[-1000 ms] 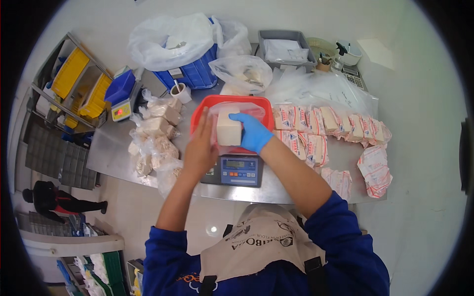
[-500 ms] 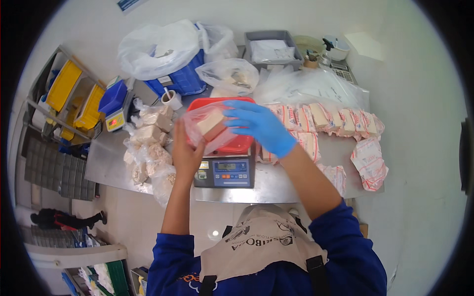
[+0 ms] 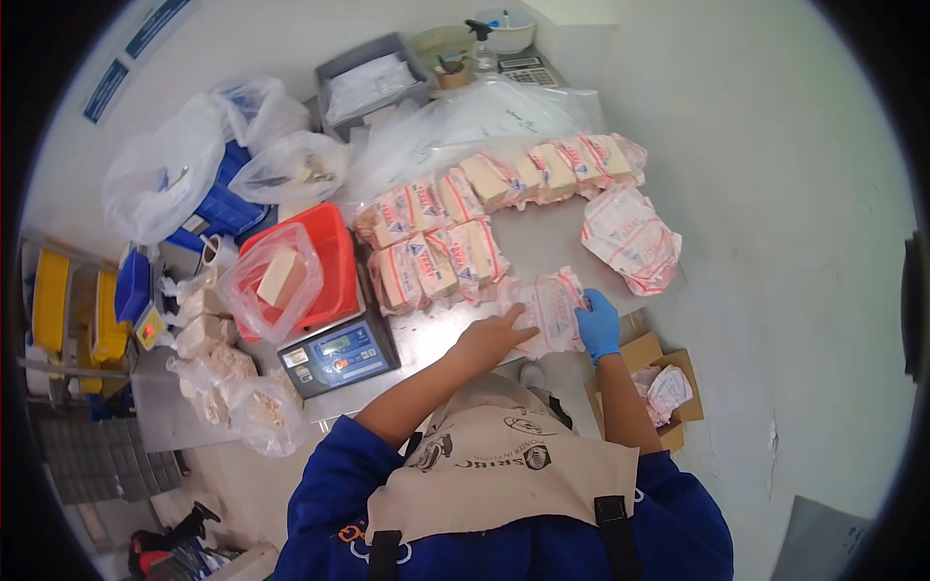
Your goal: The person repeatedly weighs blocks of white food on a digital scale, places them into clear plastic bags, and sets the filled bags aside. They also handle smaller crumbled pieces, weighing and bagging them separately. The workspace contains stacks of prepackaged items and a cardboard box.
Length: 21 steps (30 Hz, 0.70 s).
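At the table's front edge I have a white paper wrapper with red print (image 3: 550,308) between my hands. My bare left hand (image 3: 489,341) grips its left side, thumb and fingers closing on the paper. The blue-gloved right hand (image 3: 599,324) is closed on the right edge. To the left, a clear plastic bag (image 3: 244,276) with a beige block (image 3: 280,278) inside rests in a red tray (image 3: 334,247) on a digital scale (image 3: 339,353). Beyond my hands stand rows of beige blocks in printed wrappers (image 3: 426,266). Another crumpled wrapper (image 3: 632,237) lies at the right.
Several bagged beige pieces (image 3: 218,363) crowd the table's left end. Behind are a blue bin (image 3: 232,184) lined with plastic, a grey tray (image 3: 373,82), plastic sheets (image 3: 484,121) and a spray bottle (image 3: 482,48). A cardboard box (image 3: 635,358) with crumpled wrappers stands below, at right.
Both hands have left the bagged block in the red tray and moved right to hold a paper wrapper at the table's front. The view has turned and shifted right.
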Motion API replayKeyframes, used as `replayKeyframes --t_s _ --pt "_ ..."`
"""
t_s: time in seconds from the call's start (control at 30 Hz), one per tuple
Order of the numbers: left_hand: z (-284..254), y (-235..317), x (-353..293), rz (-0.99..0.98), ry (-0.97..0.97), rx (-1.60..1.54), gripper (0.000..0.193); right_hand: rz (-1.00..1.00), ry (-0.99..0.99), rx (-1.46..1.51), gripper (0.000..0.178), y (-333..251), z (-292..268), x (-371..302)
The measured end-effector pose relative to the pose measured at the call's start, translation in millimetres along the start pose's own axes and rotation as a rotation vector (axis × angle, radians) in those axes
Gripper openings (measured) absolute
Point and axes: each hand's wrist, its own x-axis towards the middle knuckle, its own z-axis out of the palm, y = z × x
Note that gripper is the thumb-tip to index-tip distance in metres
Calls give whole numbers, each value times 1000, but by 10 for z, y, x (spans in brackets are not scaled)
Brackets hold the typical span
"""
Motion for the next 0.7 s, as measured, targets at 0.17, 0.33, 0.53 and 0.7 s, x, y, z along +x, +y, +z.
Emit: replayKeyframes --t_s 0.17,0.33,0.53,0.7 --pt "198 -236 -11 -98 196 -174 24 96 -97 447 32 483 -356 44" --pt "-295 -303 -427 -354 617 -522 16 82 -161 636 27 -129 -486 408" --pt "-1296 -401 -1466 -596 1258 133 22 -291 -300 569 26 -2617 -437 853" --pt "-1548 -684 -2312 -972 1171 524 46 -926 -174 483 29 -4115 413 608"
